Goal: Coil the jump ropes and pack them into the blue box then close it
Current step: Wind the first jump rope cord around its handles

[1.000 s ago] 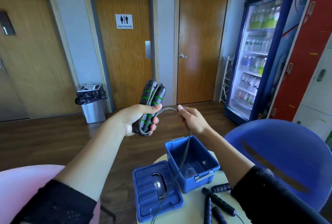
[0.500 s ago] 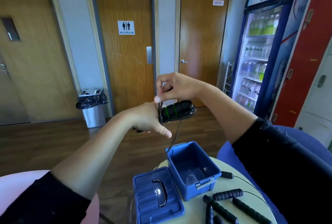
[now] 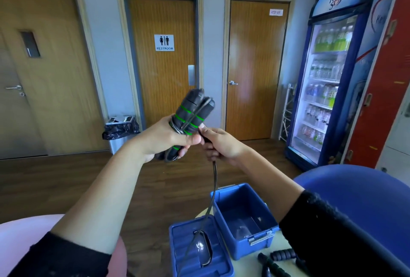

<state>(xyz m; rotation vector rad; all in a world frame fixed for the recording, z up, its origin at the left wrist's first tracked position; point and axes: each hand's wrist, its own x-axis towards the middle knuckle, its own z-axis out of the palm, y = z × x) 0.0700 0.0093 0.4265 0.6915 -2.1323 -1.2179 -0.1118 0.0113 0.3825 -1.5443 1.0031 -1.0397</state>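
Drinks fridge (image 3: 328, 81): it stands at the right wall, glass door closed.
Blue chair (image 3: 359, 190): at the right, behind the right arm.
Left forearm (image 3: 106, 192): bare, it reaches forward and up from a black sleeve.
Right forearm (image 3: 266, 172): bare as well, it reaches in from the right and meets the left at chest height.
Worktop (image 3: 246, 268): pale and low in view; only a small part shows.
Blue box (image 3: 241, 248): open on the worktop, nothing inside.
Lid (image 3: 184, 243): it lies flat just left of the box, the black handle facing up.
Left hand (image 3: 164, 141): raised, the fingers and thumb closed round the lower part of the rope handles.
Right hand (image 3: 224, 145): a loose fist close against the left one — the fingers curl round the cord just below the handles.
Rope handles (image 3: 190, 117): two black grips with green rings, held side by side and tilted up to the right, with some turns of cord across them.
Cord (image 3: 214, 179): thin and dark — it hangs from the right fist down to the lid.
Spare handles (image 3: 282, 255): black grips lying on the worktop beside the box.
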